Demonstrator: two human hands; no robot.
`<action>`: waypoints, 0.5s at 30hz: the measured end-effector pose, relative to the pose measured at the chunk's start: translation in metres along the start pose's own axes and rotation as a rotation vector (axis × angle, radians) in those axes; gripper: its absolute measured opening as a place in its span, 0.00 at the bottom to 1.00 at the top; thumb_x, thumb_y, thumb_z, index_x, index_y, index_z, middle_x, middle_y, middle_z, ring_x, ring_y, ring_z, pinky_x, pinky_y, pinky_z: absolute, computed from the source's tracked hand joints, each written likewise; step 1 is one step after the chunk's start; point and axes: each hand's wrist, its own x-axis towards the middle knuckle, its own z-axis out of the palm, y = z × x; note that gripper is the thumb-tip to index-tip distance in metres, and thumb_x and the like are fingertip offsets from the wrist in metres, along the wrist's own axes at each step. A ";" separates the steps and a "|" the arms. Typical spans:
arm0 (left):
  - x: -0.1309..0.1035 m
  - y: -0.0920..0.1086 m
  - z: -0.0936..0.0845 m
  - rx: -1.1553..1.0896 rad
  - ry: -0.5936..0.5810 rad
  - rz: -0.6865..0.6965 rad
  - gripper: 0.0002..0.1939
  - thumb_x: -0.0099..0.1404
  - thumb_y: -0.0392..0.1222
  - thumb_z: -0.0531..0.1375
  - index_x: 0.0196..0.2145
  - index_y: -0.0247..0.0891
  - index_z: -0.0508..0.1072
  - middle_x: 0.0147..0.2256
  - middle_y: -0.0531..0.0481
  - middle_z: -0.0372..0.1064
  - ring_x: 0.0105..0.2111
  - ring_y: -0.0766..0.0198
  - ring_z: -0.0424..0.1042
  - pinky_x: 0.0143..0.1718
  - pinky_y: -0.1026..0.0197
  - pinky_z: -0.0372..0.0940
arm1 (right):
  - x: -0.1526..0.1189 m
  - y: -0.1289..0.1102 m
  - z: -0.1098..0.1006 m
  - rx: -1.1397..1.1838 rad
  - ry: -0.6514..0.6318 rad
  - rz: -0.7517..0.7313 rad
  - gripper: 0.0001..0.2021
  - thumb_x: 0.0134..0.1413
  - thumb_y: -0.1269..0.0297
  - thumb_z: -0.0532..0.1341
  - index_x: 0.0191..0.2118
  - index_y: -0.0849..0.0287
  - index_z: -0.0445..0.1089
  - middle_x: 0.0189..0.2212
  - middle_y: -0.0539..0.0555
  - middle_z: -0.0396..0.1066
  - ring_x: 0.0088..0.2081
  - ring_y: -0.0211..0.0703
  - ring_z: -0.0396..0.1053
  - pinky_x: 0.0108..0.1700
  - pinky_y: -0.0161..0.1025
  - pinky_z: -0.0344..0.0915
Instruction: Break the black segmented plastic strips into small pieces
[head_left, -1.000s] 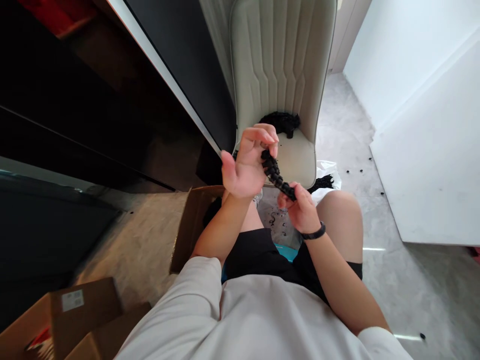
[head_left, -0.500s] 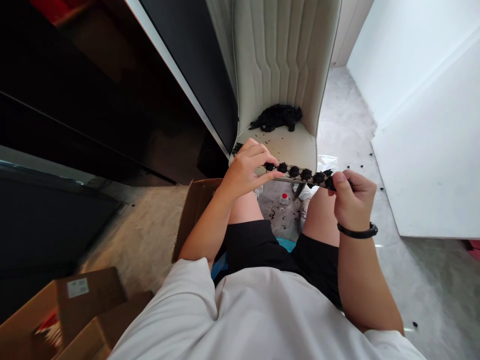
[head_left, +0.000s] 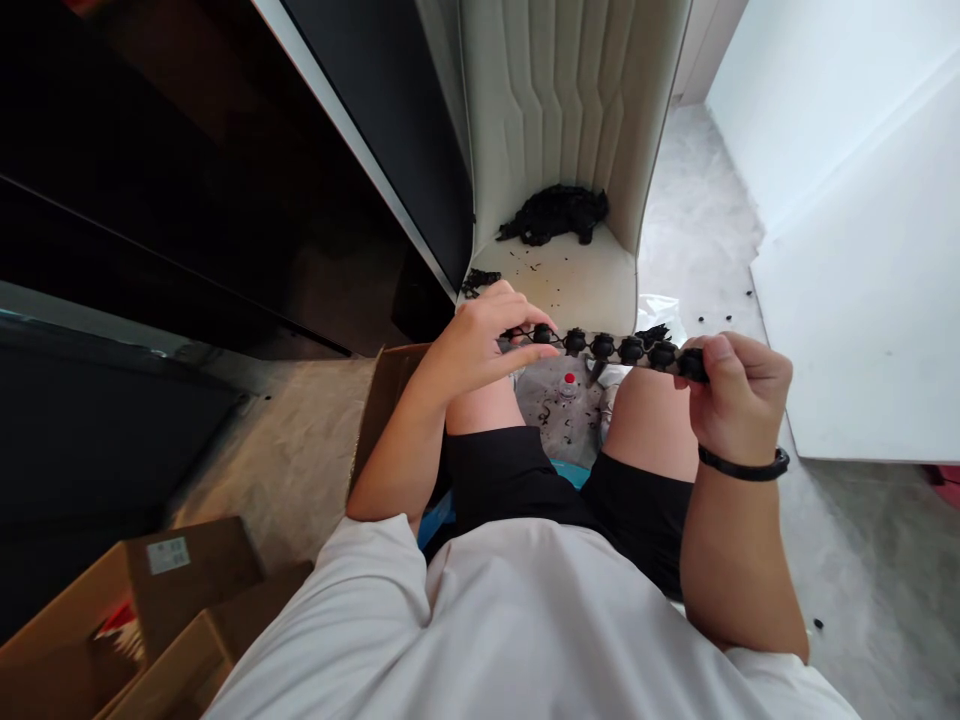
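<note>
A strip of round black pieces (head_left: pixel 602 347) is stretched between my hands above my knees. My right hand (head_left: pixel 739 390) pinches its right end between thumb and bent fingers. At the left end, my left hand (head_left: pixel 495 340) curls around the strip, with thumb and fingertips apart; whether they touch it is unclear. Beyond lies a heap of black scraps (head_left: pixel 559 214) on the seat of a beige chair (head_left: pixel 577 290). A smaller black clump (head_left: pixel 481 282) sits at the seat's left edge, just past my left hand.
Below the strip, a clear bottle with a red cap (head_left: pixel 569 381) stands among black bits on the floor. Cardboard boxes (head_left: pixel 191 565) are at the lower left, another (head_left: pixel 386 400) beside my left leg. A white panel (head_left: pixel 862 350) is at right.
My right hand has moved right with the end of the strip, and more of the strip shows between my hands. My left hand has shifted slightly left. The view has tilted a little.
</note>
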 end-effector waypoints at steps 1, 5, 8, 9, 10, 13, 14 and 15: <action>0.000 -0.001 0.000 0.000 0.004 -0.013 0.19 0.73 0.61 0.70 0.44 0.41 0.85 0.34 0.46 0.79 0.41 0.55 0.72 0.46 0.53 0.69 | -0.001 0.000 0.000 -0.008 -0.005 0.004 0.30 0.70 0.43 0.71 0.21 0.55 0.66 0.18 0.48 0.63 0.23 0.39 0.64 0.27 0.42 0.58; -0.001 -0.007 0.004 -0.024 -0.001 -0.045 0.22 0.70 0.63 0.72 0.41 0.40 0.84 0.34 0.47 0.78 0.40 0.55 0.72 0.44 0.54 0.69 | -0.004 0.001 -0.002 -0.054 0.004 0.030 0.30 0.70 0.40 0.70 0.22 0.53 0.67 0.19 0.50 0.65 0.24 0.42 0.65 0.27 0.45 0.59; -0.002 -0.008 0.008 -0.080 -0.030 -0.051 0.22 0.70 0.63 0.72 0.42 0.40 0.84 0.36 0.46 0.79 0.40 0.56 0.73 0.44 0.54 0.70 | -0.006 0.006 -0.004 -0.070 0.004 0.059 0.29 0.72 0.40 0.68 0.23 0.53 0.70 0.20 0.51 0.67 0.24 0.44 0.65 0.29 0.45 0.61; -0.003 -0.008 0.010 -0.102 -0.043 -0.055 0.22 0.70 0.63 0.72 0.43 0.40 0.84 0.36 0.46 0.79 0.41 0.56 0.73 0.45 0.54 0.70 | -0.006 0.009 -0.005 -0.077 -0.007 0.074 0.28 0.72 0.40 0.68 0.24 0.53 0.71 0.20 0.51 0.68 0.25 0.44 0.66 0.30 0.45 0.61; -0.004 -0.007 0.011 -0.126 -0.054 -0.059 0.22 0.71 0.63 0.72 0.43 0.40 0.84 0.37 0.46 0.80 0.41 0.56 0.73 0.46 0.54 0.70 | -0.007 0.011 -0.005 -0.085 -0.023 0.090 0.28 0.73 0.40 0.68 0.24 0.53 0.72 0.21 0.51 0.69 0.25 0.44 0.66 0.31 0.45 0.62; -0.007 -0.008 0.017 -0.188 -0.073 -0.087 0.22 0.70 0.63 0.72 0.44 0.40 0.84 0.38 0.46 0.80 0.42 0.57 0.74 0.47 0.55 0.70 | -0.012 0.019 -0.008 -0.103 -0.060 0.132 0.28 0.74 0.40 0.67 0.27 0.54 0.75 0.23 0.51 0.71 0.28 0.43 0.67 0.34 0.43 0.64; -0.008 -0.009 0.019 -0.203 -0.076 -0.105 0.22 0.70 0.63 0.73 0.44 0.40 0.84 0.38 0.46 0.80 0.41 0.57 0.74 0.47 0.55 0.70 | -0.014 0.021 -0.010 -0.100 -0.069 0.141 0.27 0.74 0.39 0.66 0.28 0.55 0.76 0.24 0.51 0.72 0.28 0.44 0.68 0.34 0.43 0.64; -0.010 -0.010 0.022 -0.218 -0.078 -0.127 0.22 0.69 0.63 0.73 0.45 0.40 0.84 0.39 0.46 0.79 0.41 0.57 0.75 0.47 0.55 0.70 | -0.016 0.024 -0.011 -0.098 -0.080 0.148 0.27 0.74 0.39 0.66 0.29 0.55 0.76 0.25 0.52 0.73 0.30 0.44 0.70 0.35 0.43 0.65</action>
